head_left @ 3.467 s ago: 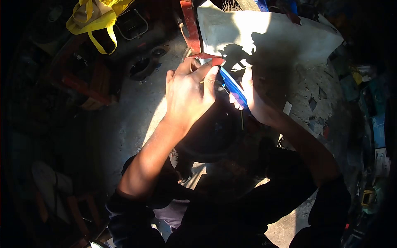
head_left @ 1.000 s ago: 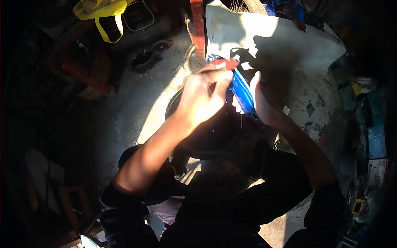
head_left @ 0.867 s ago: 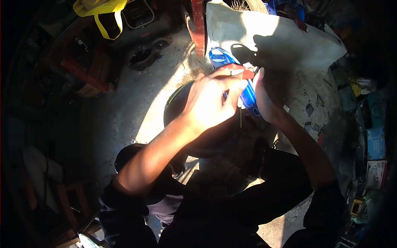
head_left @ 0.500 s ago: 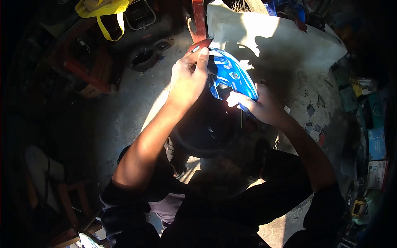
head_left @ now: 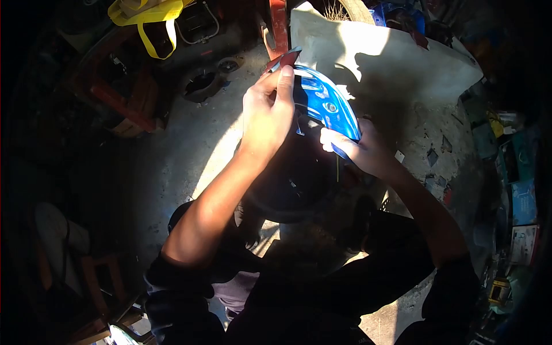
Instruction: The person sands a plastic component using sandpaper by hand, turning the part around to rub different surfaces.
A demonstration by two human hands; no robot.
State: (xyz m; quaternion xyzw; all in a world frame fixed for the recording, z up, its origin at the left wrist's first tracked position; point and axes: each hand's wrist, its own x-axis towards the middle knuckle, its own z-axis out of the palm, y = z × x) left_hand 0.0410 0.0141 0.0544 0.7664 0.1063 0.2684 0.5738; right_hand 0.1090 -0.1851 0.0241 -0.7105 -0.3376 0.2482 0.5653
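A glossy, curved blue panel [head_left: 330, 106] with white streaks and a small round hole is held up in sunlight. Its lower right end is gripped by my right hand [head_left: 363, 150], thumb and fingers closed round it. My left hand [head_left: 269, 109] is at the upper left end, its thumb pressed on a folded dark red sheet [head_left: 289, 58]. That sheet sticks up past the fingertips and looks like sandpaper. Left-hand fingers partly hide the panel's edge, so I cannot tell exactly how the sheet touches it. Beneath both hands stands a dark round tub [head_left: 287, 190], mostly in shadow.
A large pale panel [head_left: 414, 69] lies ahead, beside a red post [head_left: 278, 29] and a wheel [head_left: 357, 10]. Yellow bag [head_left: 150, 14] at upper left. Boxes, including a blue box [head_left: 524, 201], line the right side. Scraps lie on the concrete floor [head_left: 172, 167].
The red sheet sticks up more above my left fingers, and the blue panel has turned slightly, its lower left prong now less visible. Both hands keep their holds.
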